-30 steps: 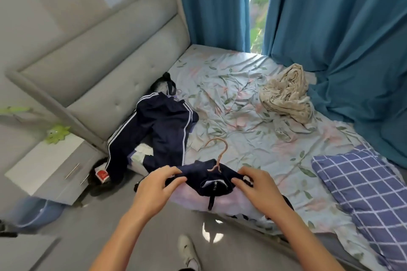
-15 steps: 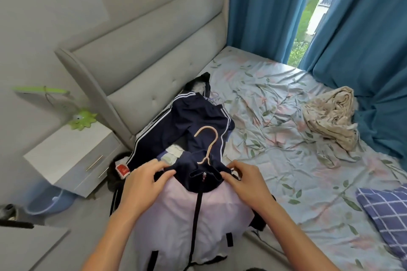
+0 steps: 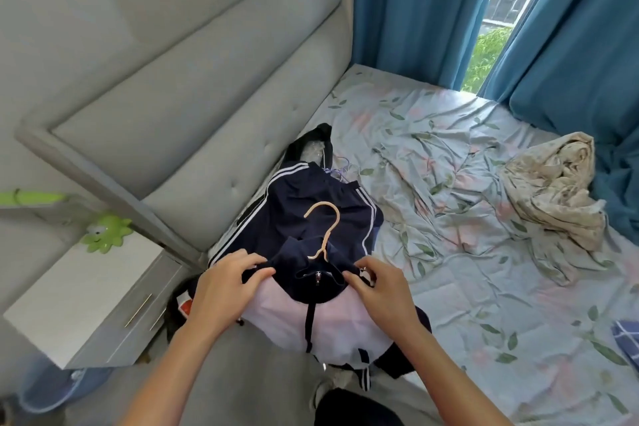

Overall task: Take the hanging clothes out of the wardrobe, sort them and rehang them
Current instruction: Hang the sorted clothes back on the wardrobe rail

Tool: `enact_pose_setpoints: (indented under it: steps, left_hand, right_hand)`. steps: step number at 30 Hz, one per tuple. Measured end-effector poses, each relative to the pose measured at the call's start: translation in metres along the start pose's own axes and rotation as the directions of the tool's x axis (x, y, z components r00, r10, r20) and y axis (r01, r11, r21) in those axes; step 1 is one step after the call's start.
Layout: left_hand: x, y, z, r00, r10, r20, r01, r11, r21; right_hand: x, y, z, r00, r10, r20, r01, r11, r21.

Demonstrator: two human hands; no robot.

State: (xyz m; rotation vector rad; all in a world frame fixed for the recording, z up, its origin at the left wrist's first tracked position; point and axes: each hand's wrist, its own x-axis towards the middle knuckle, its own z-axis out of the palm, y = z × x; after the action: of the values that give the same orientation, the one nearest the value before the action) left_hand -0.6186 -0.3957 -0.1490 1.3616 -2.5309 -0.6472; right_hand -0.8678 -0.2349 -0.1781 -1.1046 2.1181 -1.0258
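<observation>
A grey padded headboard point(image 3: 193, 86) backs the leaf-print sheeted bed point(image 3: 484, 252); teal curtains point(image 3: 408, 3) frame a sunlit window point(image 3: 498, 10), white nightstand point(image 3: 86, 294) alongside.

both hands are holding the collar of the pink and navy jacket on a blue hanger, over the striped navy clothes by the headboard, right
Not quite: the hanger is tan, not blue, as the head view shows. The rest holds: the left hand and right hand hold the collar of the pink and navy jacket over the striped navy clothes by the headboard.
</observation>
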Motion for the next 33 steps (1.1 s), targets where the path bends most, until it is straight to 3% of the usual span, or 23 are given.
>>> enact_pose_setpoints:
  steps: [8, 13, 18, 21, 24, 28, 33]
  left_hand:
    - [0.197, -0.023, 0.042, 0.992, 0.116, 0.05, -0.12, 0.988, 0.098]
    - [0.339, -0.054, 0.137, 0.96, 0.253, 0.121, -0.27, 0.95, 0.154]
    - [0.47, -0.095, 0.258, 0.881, 0.366, 0.301, -0.454, 0.835, 0.311]
    - [0.527, -0.119, 0.319, 0.849, 0.4, 0.346, -0.516, 0.77, 0.376]
    - [0.563, -0.135, 0.357, 0.823, 0.4, 0.404, -0.548, 0.745, 0.379]
    - [0.583, -0.14, 0.382, 0.753, 0.339, 0.564, -0.589, 0.73, 0.348]
    - [0.589, -0.139, 0.379, 0.737, 0.423, 0.527, -0.647, 0.666, 0.37]
  right_hand:
    - [0.155, 0.032, 0.035, 0.98, 0.176, -0.087, -0.171, 0.983, 0.064]
    - [0.266, 0.107, 0.074, 0.947, 0.302, -0.113, -0.299, 0.953, 0.038]
    - [0.375, 0.216, 0.13, 0.925, 0.381, -0.007, -0.38, 0.922, -0.073]
    - [0.43, 0.268, 0.155, 0.926, 0.368, -0.079, -0.376, 0.918, -0.13]
    - [0.462, 0.306, 0.177, 0.903, 0.409, -0.13, -0.429, 0.874, -0.23]
    - [0.477, 0.324, 0.19, 0.869, 0.494, -0.003, -0.471, 0.827, -0.307]
    - [0.475, 0.321, 0.187, 0.897, 0.433, -0.089, -0.438, 0.847, -0.3]
